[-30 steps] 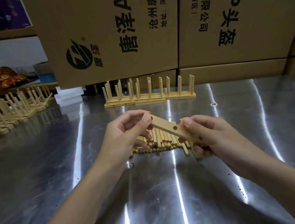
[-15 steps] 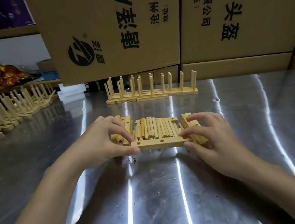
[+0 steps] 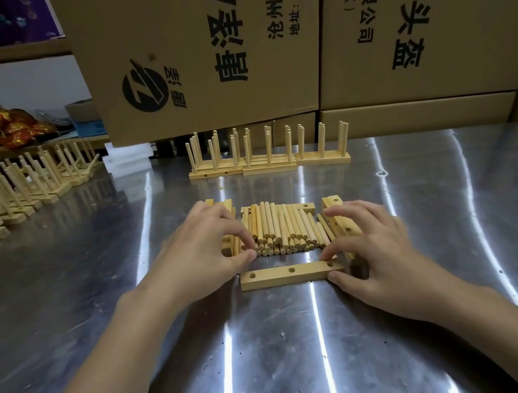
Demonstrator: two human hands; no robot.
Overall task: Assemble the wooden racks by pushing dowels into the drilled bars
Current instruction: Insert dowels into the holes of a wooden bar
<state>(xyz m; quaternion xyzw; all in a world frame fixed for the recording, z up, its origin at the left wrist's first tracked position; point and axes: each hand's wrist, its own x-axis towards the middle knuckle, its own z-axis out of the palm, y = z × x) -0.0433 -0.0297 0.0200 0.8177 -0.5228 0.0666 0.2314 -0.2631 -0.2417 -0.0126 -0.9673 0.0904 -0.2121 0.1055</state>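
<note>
While drilled bar lies flat just nearside of dowel pile, right hand pinches its right end; left hand curls at pile's left edge, grip unclear.

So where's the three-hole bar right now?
Head view, centre: the drilled bar lies flat on the table, on the near side of the dowel pile, the right hand at its right end.

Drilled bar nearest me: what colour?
The bar is pale yellowish wood, three dark holes; head view.
</note>
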